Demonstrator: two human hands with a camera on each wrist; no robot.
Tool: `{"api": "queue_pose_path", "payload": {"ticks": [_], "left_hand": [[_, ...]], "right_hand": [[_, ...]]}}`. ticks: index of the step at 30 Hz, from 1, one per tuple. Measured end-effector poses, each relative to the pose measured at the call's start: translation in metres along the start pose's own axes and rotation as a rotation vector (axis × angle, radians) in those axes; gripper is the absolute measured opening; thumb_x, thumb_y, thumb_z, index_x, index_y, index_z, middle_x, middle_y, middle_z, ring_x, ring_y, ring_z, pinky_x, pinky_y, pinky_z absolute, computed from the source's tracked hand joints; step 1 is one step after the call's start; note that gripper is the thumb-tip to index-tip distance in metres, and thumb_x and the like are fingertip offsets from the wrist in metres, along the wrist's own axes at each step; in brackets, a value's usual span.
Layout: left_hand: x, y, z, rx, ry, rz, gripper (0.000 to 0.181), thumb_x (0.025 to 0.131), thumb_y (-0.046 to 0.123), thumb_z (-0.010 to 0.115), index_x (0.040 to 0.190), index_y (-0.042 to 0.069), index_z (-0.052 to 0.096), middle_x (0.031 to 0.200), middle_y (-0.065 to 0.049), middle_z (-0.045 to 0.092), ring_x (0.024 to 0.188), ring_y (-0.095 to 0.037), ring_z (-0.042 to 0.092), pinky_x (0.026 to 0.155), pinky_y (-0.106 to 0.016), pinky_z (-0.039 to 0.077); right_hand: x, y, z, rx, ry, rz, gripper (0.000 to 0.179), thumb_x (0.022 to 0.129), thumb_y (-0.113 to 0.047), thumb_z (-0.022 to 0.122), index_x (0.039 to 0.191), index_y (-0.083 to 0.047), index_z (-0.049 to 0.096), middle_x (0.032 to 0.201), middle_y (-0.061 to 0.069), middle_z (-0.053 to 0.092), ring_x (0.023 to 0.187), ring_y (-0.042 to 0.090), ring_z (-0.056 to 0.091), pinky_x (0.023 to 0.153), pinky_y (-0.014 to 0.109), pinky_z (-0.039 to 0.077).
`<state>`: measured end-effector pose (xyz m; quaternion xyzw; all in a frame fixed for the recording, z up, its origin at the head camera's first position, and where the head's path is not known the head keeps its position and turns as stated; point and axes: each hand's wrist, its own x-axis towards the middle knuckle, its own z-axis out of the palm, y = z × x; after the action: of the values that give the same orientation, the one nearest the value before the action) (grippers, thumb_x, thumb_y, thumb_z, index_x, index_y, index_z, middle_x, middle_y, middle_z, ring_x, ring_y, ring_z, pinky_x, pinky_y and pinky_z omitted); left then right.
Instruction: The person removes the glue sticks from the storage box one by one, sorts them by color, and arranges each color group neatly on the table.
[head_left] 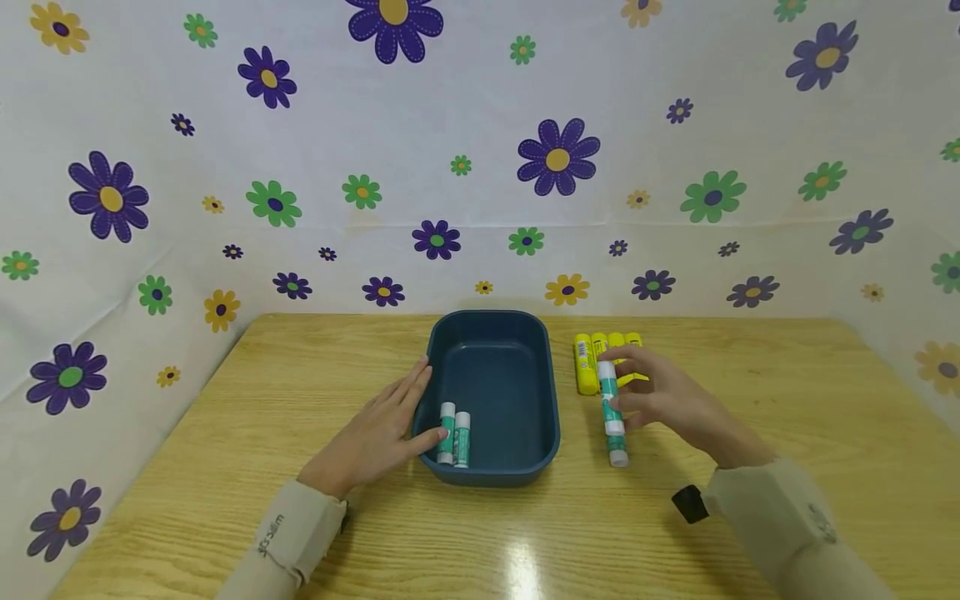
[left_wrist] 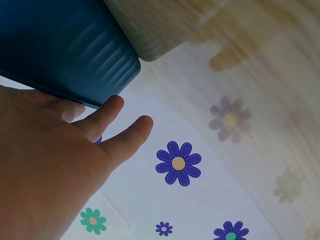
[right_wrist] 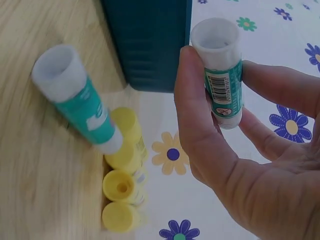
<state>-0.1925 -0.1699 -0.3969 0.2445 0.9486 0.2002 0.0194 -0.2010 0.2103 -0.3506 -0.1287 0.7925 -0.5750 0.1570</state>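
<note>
Right of the tray, the right grip pinches a glue stick, which too light a hold could drop; the uncurled left grip touches the tray.

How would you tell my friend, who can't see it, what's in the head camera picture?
A right hand holds a green tube over a table, and a left hand touches the rim of a blue bin with two green tubes inside. Another green tube is near four yellow tubes; flowery cloth hangs behind.
</note>
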Motion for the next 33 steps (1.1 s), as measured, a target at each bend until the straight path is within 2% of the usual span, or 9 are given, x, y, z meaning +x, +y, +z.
{"api": "queue_pose_path", "payload": {"ticks": [11, 15, 22, 29, 33], "left_hand": [[0.0, 0.001, -0.001, -0.008, -0.003, -0.001, 0.091, 0.1, 0.056, 0.052, 0.161, 0.0, 0.014, 0.169, -0.012, 0.008, 0.151, -0.042, 0.018, 0.117, -0.062, 0.022], [0.001, 0.0, -0.001, -0.006, 0.002, -0.002, 0.091, 0.101, 0.055, 0.053, 0.161, 0.0, 0.014, 0.169, -0.012, 0.008, 0.151, -0.043, 0.018, 0.117, -0.063, 0.022], [0.001, 0.0, -0.001, -0.006, -0.003, -0.006, 0.091, 0.1, 0.055, 0.053, 0.161, 0.0, 0.014, 0.169, -0.012, 0.008, 0.151, -0.041, 0.018, 0.117, -0.061, 0.022], [0.0, 0.0, -0.001, -0.009, 0.003, -0.006, 0.091, 0.1, 0.055, 0.053, 0.161, 0.0, 0.014, 0.169, -0.012, 0.008, 0.151, -0.041, 0.018, 0.117, -0.061, 0.022], [0.0, -0.001, 0.0, -0.01, 0.005, -0.003, 0.091, 0.1, 0.055, 0.053, 0.161, 0.0, 0.014, 0.169, -0.012, 0.008, 0.151, -0.041, 0.018, 0.117, -0.061, 0.022]], "right_hand": [[-0.012, 0.018, -0.016, -0.031, 0.003, 0.042, 0.062, 0.091, 0.005, 0.06, 0.146, 0.01, 0.033, 0.132, 0.033, 0.042, 0.104, 0.034, 0.059, 0.074, 0.043, 0.061], [-0.014, 0.021, -0.018, -0.057, -0.006, 0.055, 0.062, 0.091, 0.005, 0.062, 0.145, 0.01, 0.033, 0.132, 0.034, 0.042, 0.1, 0.032, 0.061, 0.074, 0.044, 0.061], [-0.016, 0.029, -0.021, -0.091, -0.037, 0.079, 0.062, 0.09, 0.006, 0.06, 0.145, 0.013, 0.031, 0.129, 0.035, 0.041, 0.095, 0.029, 0.061, 0.073, 0.045, 0.061], [-0.012, 0.033, -0.021, -0.148, -0.047, 0.129, 0.06, 0.092, 0.006, 0.062, 0.144, 0.014, 0.032, 0.126, 0.036, 0.043, 0.097, 0.032, 0.061, 0.073, 0.045, 0.061], [-0.01, 0.035, -0.019, -0.16, -0.055, 0.154, 0.059, 0.091, 0.007, 0.063, 0.142, 0.015, 0.034, 0.123, 0.034, 0.044, 0.093, 0.032, 0.062, 0.071, 0.044, 0.062]]}}
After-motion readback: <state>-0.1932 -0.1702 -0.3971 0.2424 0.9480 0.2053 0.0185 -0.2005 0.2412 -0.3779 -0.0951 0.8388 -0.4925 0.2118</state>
